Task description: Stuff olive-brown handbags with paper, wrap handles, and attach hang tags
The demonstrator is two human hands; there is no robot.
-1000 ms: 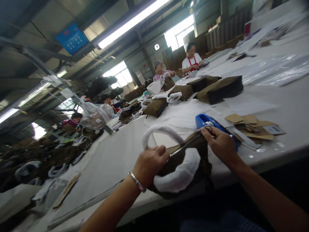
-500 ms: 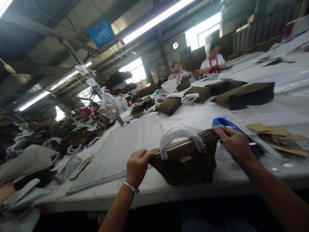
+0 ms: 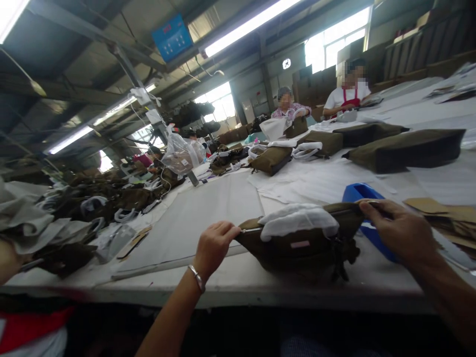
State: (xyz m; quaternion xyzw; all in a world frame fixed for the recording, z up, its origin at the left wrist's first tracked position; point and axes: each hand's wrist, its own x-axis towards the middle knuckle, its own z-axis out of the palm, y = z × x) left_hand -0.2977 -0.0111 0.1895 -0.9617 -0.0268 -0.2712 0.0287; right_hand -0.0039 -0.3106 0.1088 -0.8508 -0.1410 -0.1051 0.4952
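Between my hands, at the front of the table, is a dark olive handbag [image 3: 286, 255] with a zipper along its top and a small pink label. My left hand [image 3: 213, 246] pinches the bag's left top corner at the zipper's end. Fingers of my right hand [image 3: 399, 228] grip the right top corner. White wrapping covers the bag's handle [image 3: 301, 220], which lies low over the opening. Dark tassel-like pieces [image 3: 344, 255] hang at the bag's right side. Just behind my right hand is a blue tape dispenser-like holder [image 3: 359, 191], partly covered.
Several olive bags [image 3: 405, 148] lie farther back on the white table [image 3: 208, 203]. Brown cardboard pieces [image 3: 442, 213] are at the right. A post with a plastic bag [image 3: 180, 153] stands left of centre. Two co-workers [image 3: 347, 94] sit across; another person's arm [image 3: 8, 262] shows at left.
The wrapped handle has dropped from standing upright to lying flat over the bag's top. My right hand has moved right, drawing the top corners farther apart. The view has shifted left.
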